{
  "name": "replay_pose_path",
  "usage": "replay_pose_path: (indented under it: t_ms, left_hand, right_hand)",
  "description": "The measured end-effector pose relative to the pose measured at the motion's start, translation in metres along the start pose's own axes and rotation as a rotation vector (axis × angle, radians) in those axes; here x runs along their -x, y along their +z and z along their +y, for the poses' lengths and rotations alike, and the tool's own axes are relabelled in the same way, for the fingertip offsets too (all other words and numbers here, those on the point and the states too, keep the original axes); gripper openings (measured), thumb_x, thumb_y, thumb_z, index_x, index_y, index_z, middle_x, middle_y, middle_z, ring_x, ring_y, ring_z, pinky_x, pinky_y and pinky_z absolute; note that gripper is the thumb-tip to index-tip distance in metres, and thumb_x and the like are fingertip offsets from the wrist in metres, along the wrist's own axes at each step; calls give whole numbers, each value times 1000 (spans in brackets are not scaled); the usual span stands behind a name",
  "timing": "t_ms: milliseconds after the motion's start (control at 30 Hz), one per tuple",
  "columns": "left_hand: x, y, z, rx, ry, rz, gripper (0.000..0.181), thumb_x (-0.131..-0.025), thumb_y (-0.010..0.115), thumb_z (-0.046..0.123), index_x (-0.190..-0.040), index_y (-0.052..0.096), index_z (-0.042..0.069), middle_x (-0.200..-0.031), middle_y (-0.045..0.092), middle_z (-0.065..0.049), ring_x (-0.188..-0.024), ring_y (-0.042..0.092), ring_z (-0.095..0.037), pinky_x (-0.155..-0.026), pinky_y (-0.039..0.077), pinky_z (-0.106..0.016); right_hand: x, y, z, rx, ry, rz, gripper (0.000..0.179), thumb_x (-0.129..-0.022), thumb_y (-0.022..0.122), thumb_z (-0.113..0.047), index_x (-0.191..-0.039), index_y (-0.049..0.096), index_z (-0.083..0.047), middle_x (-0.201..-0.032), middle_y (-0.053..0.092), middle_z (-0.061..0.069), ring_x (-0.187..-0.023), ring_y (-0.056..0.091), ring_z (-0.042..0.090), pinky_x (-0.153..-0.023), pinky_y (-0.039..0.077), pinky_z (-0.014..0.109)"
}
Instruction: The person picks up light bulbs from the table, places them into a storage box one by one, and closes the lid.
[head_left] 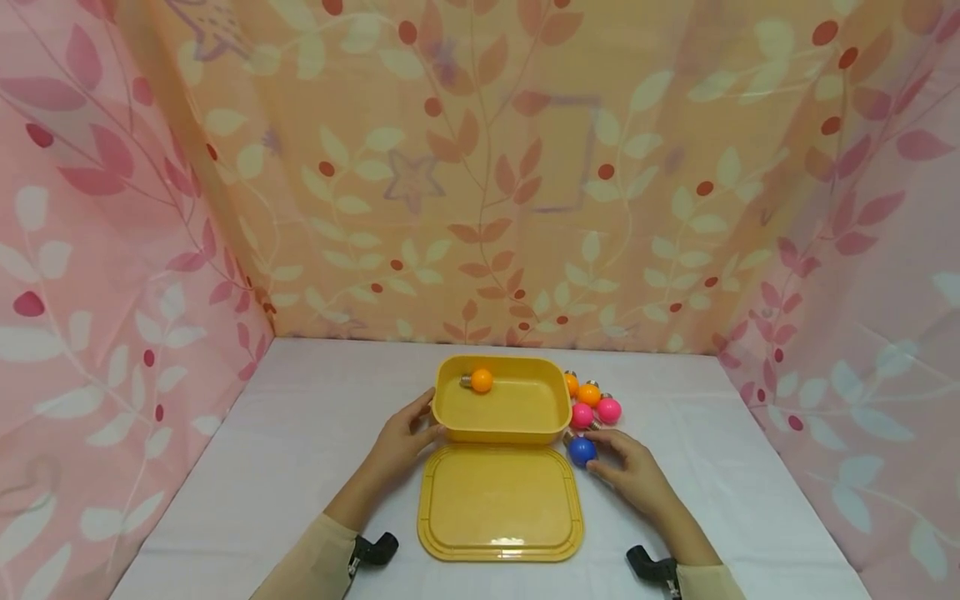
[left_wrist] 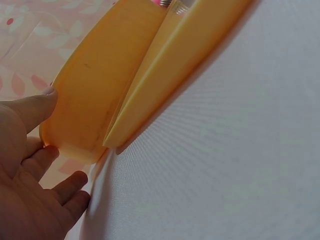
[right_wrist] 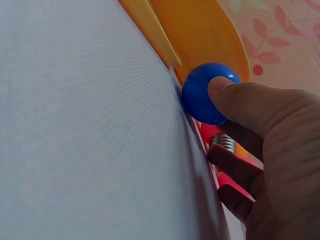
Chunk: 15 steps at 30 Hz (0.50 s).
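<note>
A yellow plastic box (head_left: pixel 502 435) without its lid holds an orange toy light bulb (head_left: pixel 482 381). My left hand (head_left: pixel 403 435) grips the box's left end, thumb against the near corner; in the left wrist view its other fingers (left_wrist: pixel 75 187) are spread below the corner. My right hand (head_left: pixel 633 471) pinches a blue light bulb (head_left: pixel 581 452) between thumb and fingers, close over the table just right of the box's near corner. The bulb's metal screw base points toward the box. In the right wrist view the thumb lies across the blue globe (right_wrist: pixel 200 95).
The yellow lid (head_left: pixel 501 504) lies flat in front of the box. Right of the box sit two orange bulbs, one (head_left: pixel 588 394) in full sight, and two pink bulbs (head_left: pixel 609 410). White cloth (head_left: pixel 300 433) covers the table, with patterned curtains (head_left: pixel 480 167) at the back and sides.
</note>
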<state>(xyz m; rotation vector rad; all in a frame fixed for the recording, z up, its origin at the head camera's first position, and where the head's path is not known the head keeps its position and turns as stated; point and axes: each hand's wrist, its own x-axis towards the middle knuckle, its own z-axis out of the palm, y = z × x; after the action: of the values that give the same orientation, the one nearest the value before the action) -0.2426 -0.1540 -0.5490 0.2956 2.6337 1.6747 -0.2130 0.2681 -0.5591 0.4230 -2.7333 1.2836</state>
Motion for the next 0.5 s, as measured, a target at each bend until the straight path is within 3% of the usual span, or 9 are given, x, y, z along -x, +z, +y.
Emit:
replay_pose_path:
  t_ms: [500]
  left_hand:
    - [0, -1, 0, -20, -32, -6, 73, -85, 71, 43, -148, 34, 41, -147, 45, 8, -136, 42, -17, -113, 37, -40]
  right_hand:
    - [1, 2, -1, 2, -28, 17, 42, -80, 79, -29, -120, 64, -28, -121, 62, -17, -116, 57, 6, -100, 45, 16]
